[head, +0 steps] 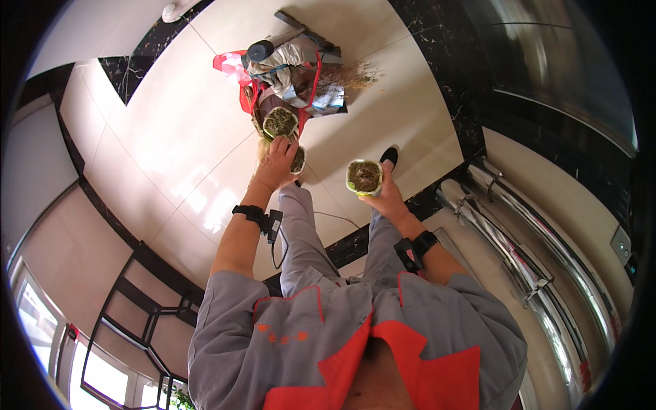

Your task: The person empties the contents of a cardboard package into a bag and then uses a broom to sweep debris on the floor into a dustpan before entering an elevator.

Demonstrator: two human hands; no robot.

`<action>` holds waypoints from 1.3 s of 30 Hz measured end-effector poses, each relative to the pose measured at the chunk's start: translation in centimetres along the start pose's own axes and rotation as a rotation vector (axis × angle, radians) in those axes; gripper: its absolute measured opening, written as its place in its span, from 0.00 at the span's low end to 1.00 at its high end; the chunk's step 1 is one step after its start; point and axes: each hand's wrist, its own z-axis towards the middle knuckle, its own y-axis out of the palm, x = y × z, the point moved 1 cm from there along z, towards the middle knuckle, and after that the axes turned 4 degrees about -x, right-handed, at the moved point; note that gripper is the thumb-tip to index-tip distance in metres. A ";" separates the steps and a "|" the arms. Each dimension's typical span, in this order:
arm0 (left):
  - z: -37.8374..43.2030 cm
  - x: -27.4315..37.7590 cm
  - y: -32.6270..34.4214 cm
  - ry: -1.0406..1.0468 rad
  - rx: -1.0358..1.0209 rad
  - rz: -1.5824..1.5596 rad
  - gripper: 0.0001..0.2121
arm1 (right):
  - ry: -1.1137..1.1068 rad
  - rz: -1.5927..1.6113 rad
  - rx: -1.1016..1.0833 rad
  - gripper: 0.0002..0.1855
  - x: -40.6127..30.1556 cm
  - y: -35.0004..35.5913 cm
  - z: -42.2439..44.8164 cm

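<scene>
My left hand (277, 165) is at two small soil-filled pots that stand close together. Its fingers reach the near edge of the farther pot (280, 123), and its palm side lies against the nearer pot (298, 159), which the hand partly covers. My right hand (388, 197) grips a third pot (365, 177), white-rimmed with a yellow-green lower edge and brown soil inside, held upright above the floor. Beyond the left hand sits a pile with a red bag (246, 97), crumpled pale cloth (279, 66) and dry plant stems (353, 77).
Wrapped silvery rolls or tubes (512, 246) lie along the right side. A dark long-edged tool head (303, 28) rests beyond the pile. A black metal frame (148, 328) stands at lower left. Black marble strips (435, 77) border the pale tile floor (179, 128).
</scene>
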 end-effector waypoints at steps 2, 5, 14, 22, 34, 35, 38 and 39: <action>-0.3 -0.3 0.4 0.016 -0.008 0.012 0.38 | -0.014 0.100 -0.027 0.41 0.7 0.8 0.3; -0.5 -0.6 0.7 0.036 -0.010 0.020 0.37 | -0.023 0.020 -0.035 0.40 -0.9 1.0 0.8; -0.3 -2.1 -1.9 0.125 0.065 0.058 0.33 | 0.043 -0.030 -0.071 0.39 -2.5 2.5 3.1; -0.8 -3.7 -1.5 0.241 -0.018 0.104 0.31 | -0.169 -0.044 -0.143 0.38 -5.2 5.6 11.8; -0.9 -5.0 -2.5 0.413 -0.313 0.150 0.30 | -0.098 0.061 -0.390 0.42 -4.0 9.4 18.1; -0.9 -5.2 -2.3 0.437 -0.337 0.159 0.30 | -0.098 0.061 -0.391 0.42 -3.8 9.4 18.0; -1.3 -5.8 -1.5 0.432 -0.351 0.204 0.29 | -0.036 -0.026 -0.425 0.41 -4.9 9.5 17.2; -1.3 -6.0 -1.2 0.426 -0.381 0.223 0.29 | -0.033 -0.027 -0.425 0.41 -4.9 9.6 16.9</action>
